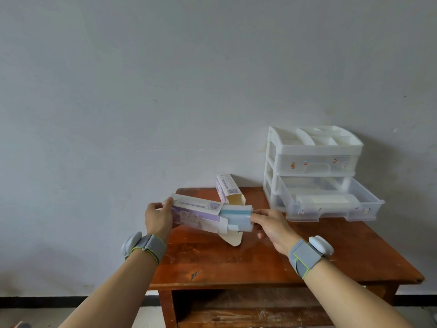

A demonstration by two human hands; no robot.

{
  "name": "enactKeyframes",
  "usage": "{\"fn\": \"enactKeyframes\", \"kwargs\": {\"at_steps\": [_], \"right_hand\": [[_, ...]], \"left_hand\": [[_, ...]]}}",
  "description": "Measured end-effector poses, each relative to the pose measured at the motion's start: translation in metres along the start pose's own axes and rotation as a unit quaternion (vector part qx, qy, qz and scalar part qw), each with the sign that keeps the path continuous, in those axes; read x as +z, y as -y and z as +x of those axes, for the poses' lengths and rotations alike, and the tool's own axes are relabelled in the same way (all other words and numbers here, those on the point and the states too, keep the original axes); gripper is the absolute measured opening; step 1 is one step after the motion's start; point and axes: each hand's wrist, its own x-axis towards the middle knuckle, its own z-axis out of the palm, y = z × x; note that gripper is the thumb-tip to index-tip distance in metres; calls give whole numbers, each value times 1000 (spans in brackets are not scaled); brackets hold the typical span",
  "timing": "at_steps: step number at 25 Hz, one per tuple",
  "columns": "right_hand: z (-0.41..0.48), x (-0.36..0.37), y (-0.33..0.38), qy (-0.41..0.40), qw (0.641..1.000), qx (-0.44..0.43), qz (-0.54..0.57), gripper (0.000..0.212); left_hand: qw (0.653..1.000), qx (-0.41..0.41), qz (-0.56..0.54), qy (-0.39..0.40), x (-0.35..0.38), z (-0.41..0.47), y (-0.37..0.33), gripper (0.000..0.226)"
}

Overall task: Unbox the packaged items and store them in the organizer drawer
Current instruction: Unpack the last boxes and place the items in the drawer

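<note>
Left hand: the left hand (pixel 159 217) was closed round the far end of the purple-and-white carton (pixel 196 215), fingers curled over its top edge and thumb beneath, holding it clear above the table.
Right hand: the right hand (pixel 272 227) pinched the protruding end of the blue-banded packet (pixel 237 218), thumb and forefinger shut on it, the other fingers loosely curled below.
Packet: it stood partly out of the carton's open mouth, just ahead of the right fingertips; most of its length seemed to be inside.
Risk, flap: the carton's loose flap (pixel 233 237) hung beneath the right fingers and could have snagged the packet, or torn, on a skewed pull.
Risk, grip: a pinch that near the packet's end could have slipped off the slick wrap; a sudden release would probably have dropped it to the table.
Risk, carton: too hard a squeeze from the left fingers could have clamped the contents and stalled the draw.
Drawer: the organizer (pixel 312 150) stood beyond the right hand, its lower drawer (pixel 369 202) pulled open with a pale item (pixel 325 200) already lying inside.
Second carton: an opened carton (pixel 228 189) lay beyond both hands, apparently empty.
Surface: a worn reddish wooden table (pixel 236 263), scuffed and chipped near the front edge.
Room: a plain pale wall (pixel 165 79) rose behind; a dark skirting strip ran along the floor.
</note>
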Motion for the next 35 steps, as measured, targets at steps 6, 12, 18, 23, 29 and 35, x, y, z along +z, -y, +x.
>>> {"fn": "enactKeyframes", "kwargs": {"at_steps": [6, 12, 18, 23, 29, 35], "right_hand": [[-3, -5, -8, 29, 991, 24, -128, 13], [-4, -5, -2, 64, 989, 51, -125, 17], [-7, -5, 9, 128, 981, 137, 48, 34], [-10, 9, 1, 80, 990, 16, -113, 36], [-17, -15, -5, 20, 996, 2, -89, 26], [-29, -49, -5, 6, 995, -10, -99, 26]], "left_hand": [[925, 164, 343, -28, -4, -9, 16, 31], [739, 441, 473, 189, 30, -56, 30, 47], [715, 468, 495, 158, 35, -57, 41, 45], [699, 476, 510, 161, 34, -55, 42, 49], [685, 477, 519, 183, 34, -52, 40, 50], [681, 473, 526, 188, 36, -51, 38, 52]]}}
